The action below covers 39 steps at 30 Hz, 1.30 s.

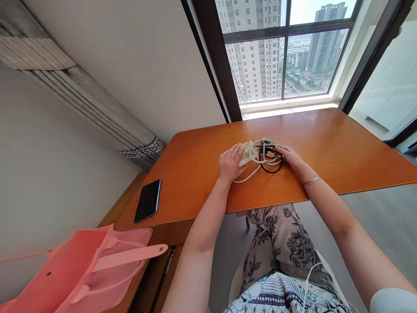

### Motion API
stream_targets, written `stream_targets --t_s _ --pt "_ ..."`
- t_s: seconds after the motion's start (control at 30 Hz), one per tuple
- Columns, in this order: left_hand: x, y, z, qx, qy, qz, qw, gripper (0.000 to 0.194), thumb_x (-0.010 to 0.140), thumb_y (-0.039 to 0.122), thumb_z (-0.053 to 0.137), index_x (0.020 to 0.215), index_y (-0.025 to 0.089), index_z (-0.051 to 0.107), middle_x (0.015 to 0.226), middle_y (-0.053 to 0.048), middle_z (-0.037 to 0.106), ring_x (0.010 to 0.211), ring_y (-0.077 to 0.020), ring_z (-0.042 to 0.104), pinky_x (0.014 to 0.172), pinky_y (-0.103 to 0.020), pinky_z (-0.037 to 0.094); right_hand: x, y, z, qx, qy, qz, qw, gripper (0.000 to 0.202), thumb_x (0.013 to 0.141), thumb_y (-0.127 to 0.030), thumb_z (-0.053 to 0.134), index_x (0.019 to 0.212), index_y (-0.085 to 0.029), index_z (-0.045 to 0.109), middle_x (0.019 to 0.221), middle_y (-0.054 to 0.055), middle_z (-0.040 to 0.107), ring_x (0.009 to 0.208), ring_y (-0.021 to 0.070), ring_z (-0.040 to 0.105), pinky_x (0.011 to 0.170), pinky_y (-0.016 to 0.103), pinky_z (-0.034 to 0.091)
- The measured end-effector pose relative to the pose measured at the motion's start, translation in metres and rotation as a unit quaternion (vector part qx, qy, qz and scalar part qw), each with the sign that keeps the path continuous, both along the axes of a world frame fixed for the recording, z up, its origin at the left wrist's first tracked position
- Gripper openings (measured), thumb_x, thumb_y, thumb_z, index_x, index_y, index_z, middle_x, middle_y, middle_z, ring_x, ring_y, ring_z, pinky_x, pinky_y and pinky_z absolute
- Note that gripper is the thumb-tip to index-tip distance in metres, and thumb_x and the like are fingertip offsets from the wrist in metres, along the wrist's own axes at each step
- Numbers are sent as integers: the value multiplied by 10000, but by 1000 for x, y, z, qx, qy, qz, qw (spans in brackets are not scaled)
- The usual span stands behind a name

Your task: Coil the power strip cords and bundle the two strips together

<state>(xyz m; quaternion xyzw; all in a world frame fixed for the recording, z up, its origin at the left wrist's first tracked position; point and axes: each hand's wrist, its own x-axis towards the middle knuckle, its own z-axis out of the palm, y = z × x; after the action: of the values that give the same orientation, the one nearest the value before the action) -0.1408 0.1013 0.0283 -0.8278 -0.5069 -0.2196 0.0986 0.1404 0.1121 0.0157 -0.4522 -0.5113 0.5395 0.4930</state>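
Observation:
A whitish-yellow power strip (246,148) lies tilted on the brown wooden table, its far side partly covered by cables. My left hand (230,163) wraps over its left end, the fingers on top and the thumb along the near side. Against the strip's right end sits a tangle of a white cable (248,177) and a black cable (272,172), looped together. My right hand (290,157) grips this bundle from the right; its fingertips are partly hidden among the loops. A bracelet circles the right wrist.
On the left of the wooden table (195,174) lies a dark phone or tablet (147,201). An open pink bag (81,256) with straps rests at the lower left. A window (286,52) stands behind the table, and a grey curtain (97,100) hangs at the left.

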Motion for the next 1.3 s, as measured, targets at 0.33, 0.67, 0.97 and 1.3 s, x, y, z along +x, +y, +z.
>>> stream_targets --t_s 0.33,0.67,0.97,1.3 --pt "9 -13 9 -18 58 -70 996 590 872 355 581 1454 269 558 1566 -107 480 1504 -304 382 1200 -490 327 11 -15 20 -73 0 35 997 601 842 -728 602 936 -163 783 876 107 779 704 229 694 619 342 581" --pt "14 -11 4 -12 63 -78 995 586 908 407 563 1473 254 540 1576 -122 461 1491 -296 410 1185 -471 348 8 -17 28 108 46 58 991 699 621 -447 888 1242 -276 617 1179 56 744 1091 253 695 1039 452 528" --pt "22 -13 4 -9 64 -66 996 583 917 408 563 1479 256 534 1561 -133 486 1458 -306 457 1145 -464 393 18 -27 49 156 154 26 975 574 699 -656 724 1149 -309 642 1418 72 615 1307 308 582 1023 494 498" --pt "21 -10 -1 17 25 -5 1000 673 787 232 672 1450 270 559 1555 -110 504 1441 -313 478 1131 -446 400 23 -29 50 75 246 60 965 603 521 -553 890 1041 -346 665 846 -31 619 729 150 583 653 297 514"
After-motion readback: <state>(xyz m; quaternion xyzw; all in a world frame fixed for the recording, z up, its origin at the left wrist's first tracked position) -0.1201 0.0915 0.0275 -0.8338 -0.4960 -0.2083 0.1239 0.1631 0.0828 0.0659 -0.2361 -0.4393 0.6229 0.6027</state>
